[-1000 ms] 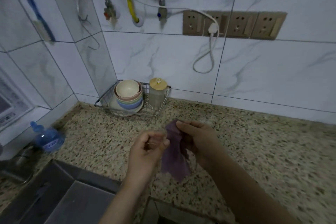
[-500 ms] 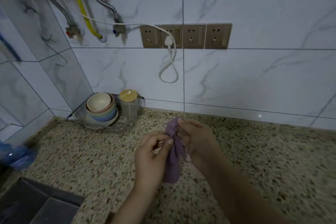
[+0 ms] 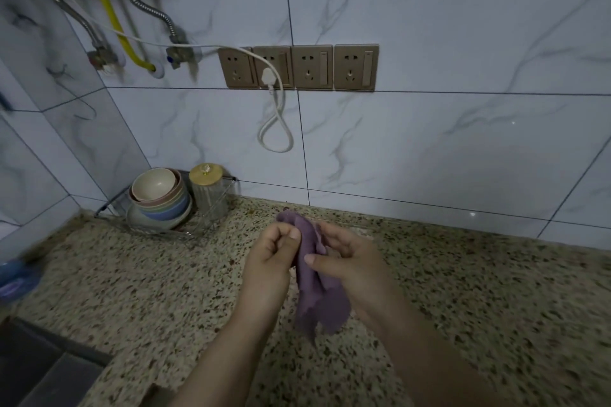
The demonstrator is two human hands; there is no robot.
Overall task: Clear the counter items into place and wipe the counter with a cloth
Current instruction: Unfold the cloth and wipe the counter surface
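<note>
A purple cloth (image 3: 314, 287) hangs bunched between both hands above the speckled granite counter (image 3: 479, 301). My left hand (image 3: 271, 261) pinches its upper left edge with closed fingers. My right hand (image 3: 353, 264) wraps around the cloth from the right, thumb pressed across its front. The cloth's lower end dangles free over the counter. At the back left corner a wire rack (image 3: 201, 225) holds stacked pastel bowls (image 3: 158, 195) and a ribbed glass jar with a wooden lid (image 3: 208, 195).
A dark sink (image 3: 39, 370) lies at the lower left, with a blue bottle (image 3: 16, 274) blurred at the left edge. Wall sockets (image 3: 297, 68) with a white plug and looped cord, plus hoses and valves (image 3: 132, 43), hang on the tiled wall.
The view has swung right, so the sink and blue bottle slid toward the left edge. My right hand has shifted from pinching the cloth's top to wrapping around its middle.
</note>
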